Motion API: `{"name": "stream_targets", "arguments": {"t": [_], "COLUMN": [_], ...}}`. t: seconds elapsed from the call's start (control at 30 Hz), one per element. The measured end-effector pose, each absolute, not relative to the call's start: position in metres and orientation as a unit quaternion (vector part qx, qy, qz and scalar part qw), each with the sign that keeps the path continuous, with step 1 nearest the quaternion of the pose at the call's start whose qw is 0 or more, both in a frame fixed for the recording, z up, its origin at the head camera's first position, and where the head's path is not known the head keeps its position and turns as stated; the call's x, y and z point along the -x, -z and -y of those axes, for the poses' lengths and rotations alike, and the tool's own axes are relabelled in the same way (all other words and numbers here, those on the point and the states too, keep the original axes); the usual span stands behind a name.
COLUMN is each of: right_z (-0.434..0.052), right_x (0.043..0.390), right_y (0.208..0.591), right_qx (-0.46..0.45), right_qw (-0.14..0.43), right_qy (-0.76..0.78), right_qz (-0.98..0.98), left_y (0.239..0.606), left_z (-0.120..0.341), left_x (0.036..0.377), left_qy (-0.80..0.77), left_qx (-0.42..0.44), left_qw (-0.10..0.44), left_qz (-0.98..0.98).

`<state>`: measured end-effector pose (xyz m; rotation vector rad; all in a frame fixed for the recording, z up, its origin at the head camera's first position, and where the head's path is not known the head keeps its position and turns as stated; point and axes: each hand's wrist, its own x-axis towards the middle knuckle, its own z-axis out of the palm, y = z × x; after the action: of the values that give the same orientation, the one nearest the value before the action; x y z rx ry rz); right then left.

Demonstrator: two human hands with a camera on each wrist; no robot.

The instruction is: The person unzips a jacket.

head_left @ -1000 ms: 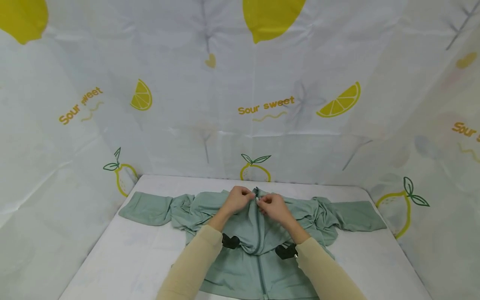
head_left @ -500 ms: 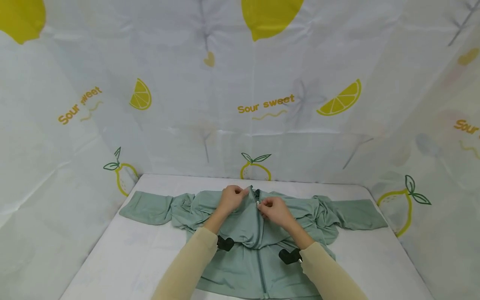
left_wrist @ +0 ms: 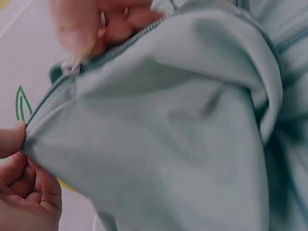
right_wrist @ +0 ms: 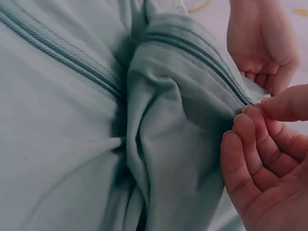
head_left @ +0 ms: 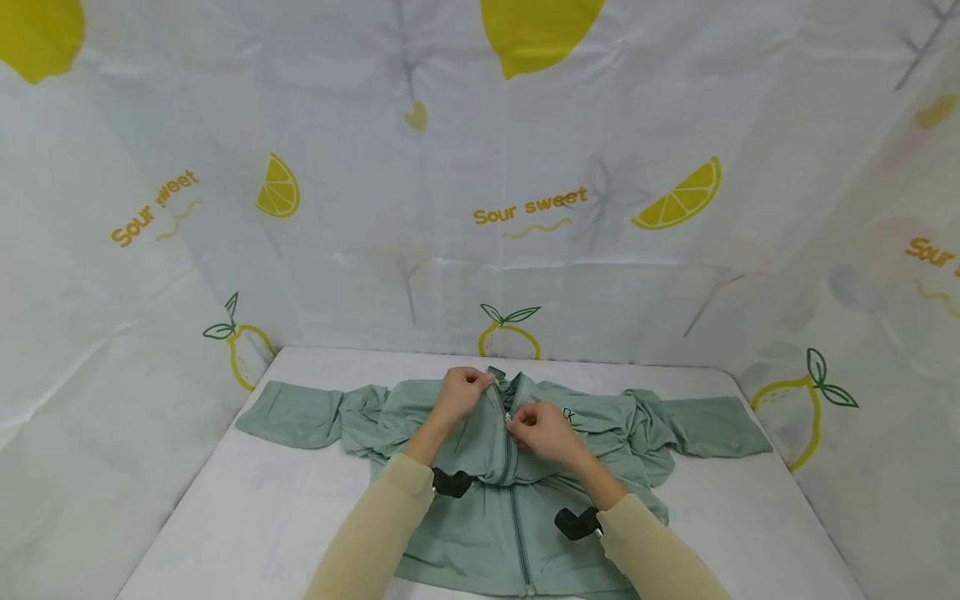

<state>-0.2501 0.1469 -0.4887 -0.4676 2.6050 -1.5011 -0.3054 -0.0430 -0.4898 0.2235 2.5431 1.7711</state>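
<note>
A white table is seen, enclosed at the back and on both sides by a white curtain printed with yellow lemons and the words "Sour sweet".

A sage-green zip jacket is laid flat on the middle of the table, front up. Its long axis runs from the hem at the near edge to the collar, which points toward the back curtain; the sleeves are spread out to the left and right, bunched near the shoulders. The zipper runs along the middle line of the garment, and the fabric is ruckled up below the collar.

The collar edge beside the zipper is pinched by the left hand, fingers curled on the cloth. The zipper pull is pinched between thumb and fingertips of the right hand, just below the collar. The two hands are held close together, one on either side of the zipper line.
</note>
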Motion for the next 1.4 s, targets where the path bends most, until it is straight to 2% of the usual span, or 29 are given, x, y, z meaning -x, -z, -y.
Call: {"name": "stream_targets", "arguments": {"t": [0.1,0.3,0.5,0.6,0.9,1.13,1.2,1.4], "right_z": [-0.147,-0.149,-0.153,-0.152,-0.152,-0.155,-0.156,-0.157], "right_x": [0.247,0.249,0.250,0.249,0.239,0.241,0.243,0.245], "right_y": [0.489,0.487,0.482,0.482,0.485,0.483,0.482,0.479], "right_qx": [0.151,0.138,0.125,0.128,0.175,0.148,0.147,0.149], "right_qw": [0.059,0.039,0.040,0.045,0.075,0.070,0.069,0.071], "right_qy": [0.493,0.515,0.520,0.521,0.505,0.531,0.531,0.534], "right_qz": [-0.855,-0.845,-0.844,-0.843,-0.842,-0.831,-0.831,-0.830], "left_y": [0.488,0.487,0.488,0.489,0.488,0.485,0.483,0.487], "left_z": [0.046,0.048,0.046,0.045,0.047,0.051,0.051,0.050], "left_x": [0.307,0.300,0.289,0.287,0.291,0.284,0.279,0.274], "left_qy": [-0.545,-0.496,-0.513,-0.541,-0.594,-0.521,-0.502,-0.542], "left_qx": [-0.050,-0.064,-0.141,-0.154,-0.053,-0.071,-0.085,-0.167], "left_qw": [-0.001,-0.022,0.070,0.079,-0.009,-0.055,-0.043,0.086], "left_qz": [-0.837,-0.866,-0.844,-0.823,-0.802,-0.849,-0.860,-0.819]}}
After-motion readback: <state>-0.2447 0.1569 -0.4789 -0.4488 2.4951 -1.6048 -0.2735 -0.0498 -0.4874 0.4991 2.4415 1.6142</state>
